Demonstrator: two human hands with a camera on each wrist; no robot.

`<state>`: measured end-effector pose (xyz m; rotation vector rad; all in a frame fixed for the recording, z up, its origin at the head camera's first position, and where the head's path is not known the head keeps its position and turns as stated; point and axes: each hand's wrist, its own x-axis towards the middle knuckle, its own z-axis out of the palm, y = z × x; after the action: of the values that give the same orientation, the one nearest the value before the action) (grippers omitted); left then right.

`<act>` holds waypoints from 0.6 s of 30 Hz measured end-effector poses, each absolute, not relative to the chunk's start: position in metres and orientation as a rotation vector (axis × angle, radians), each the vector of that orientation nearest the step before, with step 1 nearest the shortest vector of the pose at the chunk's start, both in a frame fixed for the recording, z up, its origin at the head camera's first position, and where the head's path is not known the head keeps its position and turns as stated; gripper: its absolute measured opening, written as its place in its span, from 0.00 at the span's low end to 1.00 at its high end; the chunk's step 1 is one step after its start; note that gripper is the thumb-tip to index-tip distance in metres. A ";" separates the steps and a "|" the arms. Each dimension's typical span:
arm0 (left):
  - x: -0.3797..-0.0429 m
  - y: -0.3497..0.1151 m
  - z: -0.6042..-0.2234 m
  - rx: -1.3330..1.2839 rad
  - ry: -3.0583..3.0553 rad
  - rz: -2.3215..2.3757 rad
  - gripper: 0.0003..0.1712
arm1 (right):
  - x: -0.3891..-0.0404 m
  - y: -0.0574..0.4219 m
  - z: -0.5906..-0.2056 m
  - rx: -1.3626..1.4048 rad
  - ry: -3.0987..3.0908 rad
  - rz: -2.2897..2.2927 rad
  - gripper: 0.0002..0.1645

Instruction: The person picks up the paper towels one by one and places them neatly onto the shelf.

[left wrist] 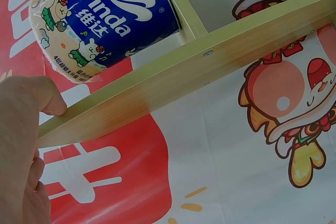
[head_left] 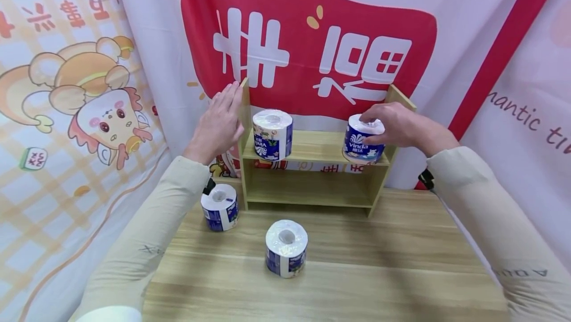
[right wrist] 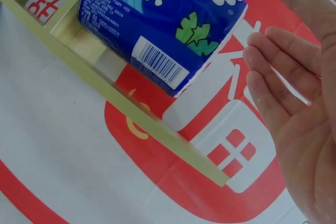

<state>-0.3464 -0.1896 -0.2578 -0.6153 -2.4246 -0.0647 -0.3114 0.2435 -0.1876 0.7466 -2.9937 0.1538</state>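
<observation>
A small wooden shelf (head_left: 308,203) stands at the back of the table. My left hand (head_left: 219,123) holds the upper end of its left side panel (left wrist: 142,80), with the thumb on the inner face and the other fingers outside. Toilet paper rolls in blue-and-white Vinda wrap stand on the upper board: a left roll (head_left: 273,136) near that panel and a right roll (head_left: 361,147) by the other side. My right hand (head_left: 397,123) hovers at the right roll's top. In the right wrist view its loosely spread fingers (right wrist: 281,85) are apart from the wrapper.
Two more toilet paper rolls stand on the wooden table (head_left: 357,272): one roll (head_left: 220,208) left of the shelf, another roll (head_left: 287,250) in front of it. A printed cloth (head_left: 308,39) hangs close behind the shelf, and a patterned cloth (head_left: 67,173) lines the left side.
</observation>
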 end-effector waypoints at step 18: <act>-0.348 -0.189 -0.259 -0.599 -2.426 -0.077 0.51 | -0.292 0.225 -0.199 0.897 -2.964 0.146 0.36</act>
<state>-0.3476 -0.1889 -0.2590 -0.5994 -2.4260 -0.0772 -0.2920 0.2245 -0.1993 0.8973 -2.9641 0.1458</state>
